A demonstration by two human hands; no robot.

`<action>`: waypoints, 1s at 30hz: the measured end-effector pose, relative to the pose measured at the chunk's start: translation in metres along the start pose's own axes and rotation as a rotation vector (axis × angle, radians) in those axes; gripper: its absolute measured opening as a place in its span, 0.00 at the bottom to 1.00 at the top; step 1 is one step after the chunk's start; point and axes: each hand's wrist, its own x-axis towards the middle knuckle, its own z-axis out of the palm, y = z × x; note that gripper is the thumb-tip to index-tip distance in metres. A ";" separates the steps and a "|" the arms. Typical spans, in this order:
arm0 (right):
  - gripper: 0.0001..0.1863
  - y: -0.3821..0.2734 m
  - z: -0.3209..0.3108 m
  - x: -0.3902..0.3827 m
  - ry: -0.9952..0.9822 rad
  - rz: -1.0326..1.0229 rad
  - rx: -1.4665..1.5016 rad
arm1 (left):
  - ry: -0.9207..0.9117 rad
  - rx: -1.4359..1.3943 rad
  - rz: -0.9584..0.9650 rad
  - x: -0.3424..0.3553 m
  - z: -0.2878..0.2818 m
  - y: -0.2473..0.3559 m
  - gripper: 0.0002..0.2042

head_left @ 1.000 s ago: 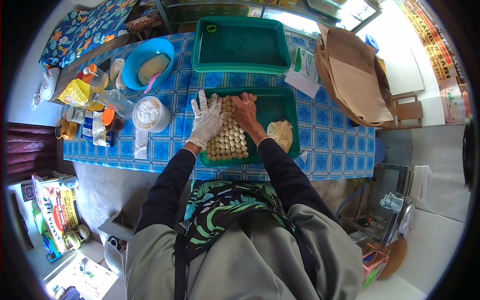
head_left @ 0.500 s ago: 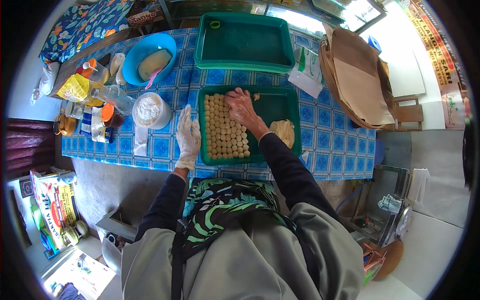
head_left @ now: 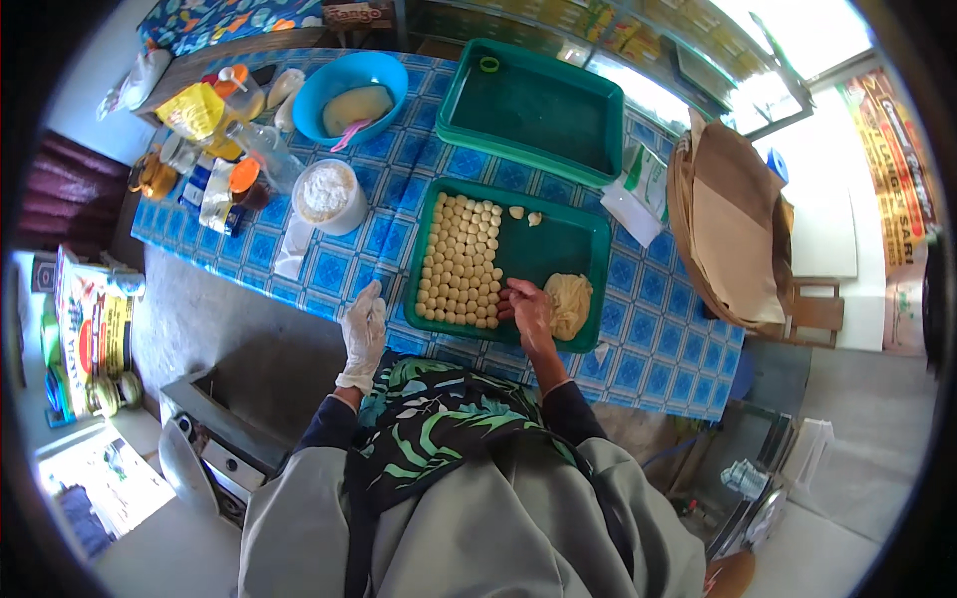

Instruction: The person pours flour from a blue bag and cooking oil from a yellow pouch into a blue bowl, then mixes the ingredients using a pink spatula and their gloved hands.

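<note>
A green tray (head_left: 538, 249) holds packed rows of small dough balls (head_left: 459, 259) on its left side, two small pieces of dough (head_left: 534, 217) near the back and a pale lump of dough (head_left: 568, 304) at the front right. My right hand (head_left: 525, 308), bare, is over the tray between the rows and the lump, its fingers loosely bent and apart, with nothing visible in them. My left hand (head_left: 364, 327), in a translucent glove, is at the table's front edge left of the tray, fingers extended, holding nothing.
Stacked green trays (head_left: 528, 100) stand behind, beside a blue bowl (head_left: 379, 70) of dough. A white tub of powder (head_left: 329, 194), bottles (head_left: 269, 154) and packets (head_left: 189, 120) crowd the left. A paper-covered round basket (head_left: 733, 229) and a white-green packet (head_left: 638, 199) sit at the right.
Both hands have drawn back toward me from the rows of balls; the left has left the tray, the right has moved down beside the lump. The view has shifted and tilted.
</note>
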 end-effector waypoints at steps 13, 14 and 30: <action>0.15 0.002 -0.002 0.022 0.131 -0.652 -0.631 | 0.166 -0.133 -0.198 -0.094 0.024 0.026 0.13; 0.15 0.001 -0.007 0.023 0.096 -0.676 -0.630 | 0.199 -0.146 -0.200 -0.105 0.020 0.034 0.14; 0.10 -0.085 0.111 -0.037 -0.232 -0.368 -0.148 | 0.391 0.325 -0.405 -0.140 -0.070 -0.045 0.34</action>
